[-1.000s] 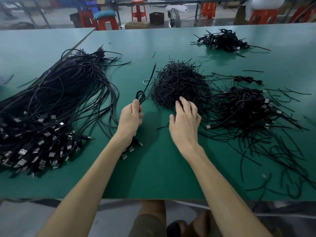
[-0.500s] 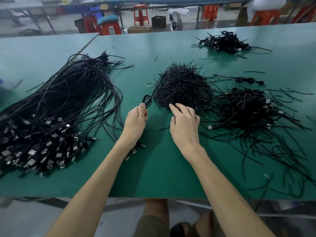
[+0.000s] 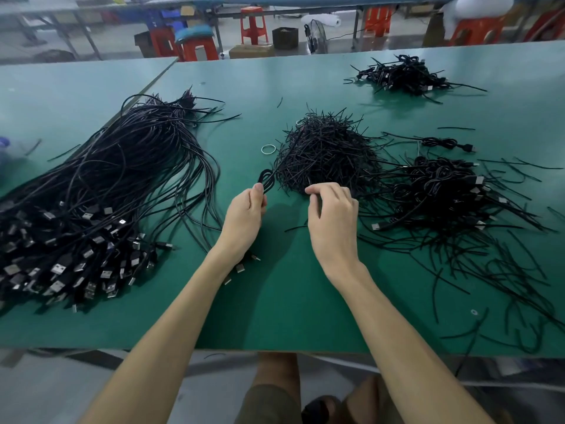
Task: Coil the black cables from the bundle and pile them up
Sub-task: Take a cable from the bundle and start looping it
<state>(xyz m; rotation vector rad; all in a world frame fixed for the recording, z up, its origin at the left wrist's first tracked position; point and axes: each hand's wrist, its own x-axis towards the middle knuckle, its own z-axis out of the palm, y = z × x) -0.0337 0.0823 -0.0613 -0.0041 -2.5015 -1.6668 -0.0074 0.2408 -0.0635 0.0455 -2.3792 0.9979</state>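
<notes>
From my remote seat I see one coiled cable [image 3: 265, 179] in the left hand [image 3: 244, 218], whose fingers are wrapped round the folded strands. The loops stick out past the thumb toward twelve o'clock, and the metal plugs [image 3: 240, 267] poke out under the wrist. It sits just above the table's middle, its loops touching the near edge of the heap of short black ties [image 3: 324, 154].

The right hand [image 3: 333, 215] hovers at the heap's six o'clock edge with finger and thumb curled in (whether they pinch a tie I cannot tell).

At nine o'clock from the hands lies the big bundle [image 3: 107, 191] of uncoiled cables, with its plug ends fanned toward the near edge. At three o'clock is the pile of coiled cables [image 3: 443, 191], with loose ties scattered around it. A second, smaller pile [image 3: 400, 75] lies far off at one o'clock. A pale ring [image 3: 269, 149] lies just beside the heap.

All of this rests on a green table [image 3: 290, 310], which butts against another on the left. Beyond it are red stools [image 3: 253, 24], a fan [image 3: 316, 38] and a cardboard box [image 3: 252, 52] on a grey floor.
</notes>
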